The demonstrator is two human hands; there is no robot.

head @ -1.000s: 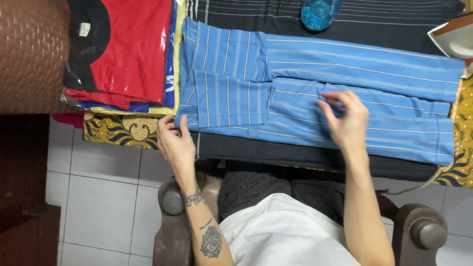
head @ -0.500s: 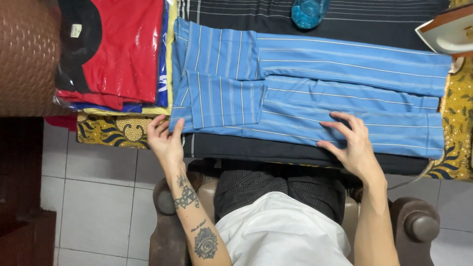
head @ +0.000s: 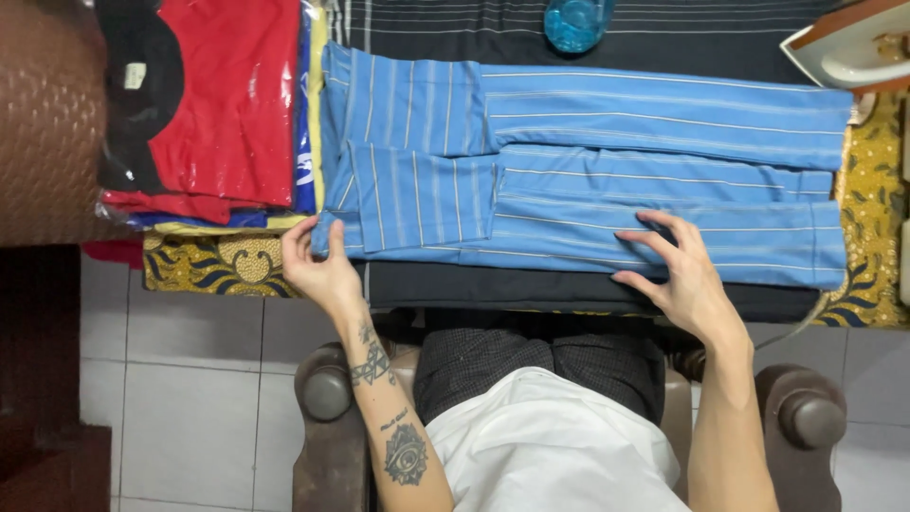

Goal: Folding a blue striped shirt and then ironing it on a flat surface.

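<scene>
A blue striped garment (head: pixel 588 171) lies folded lengthwise across a dark padded ironing surface (head: pixel 493 284). My left hand (head: pixel 318 265) pinches the garment's near left corner between thumb and fingers. My right hand (head: pixel 678 270) rests with fingers spread on the garment's near edge, right of the middle, palm over the dark surface's edge.
A stack of bagged folded shirts (head: pixel 204 114), red on top, sits at the left on a patterned yellow cloth (head: pixel 223 265). An iron (head: pixel 848 47) stands at the top right, a blue bottle (head: pixel 578 21) at the top. Chair armrests (head: pixel 327 393) flank my lap.
My right hand has slid from the middle of the garment down to its near edge. My left hand stays at the near left corner, now gripping it.
</scene>
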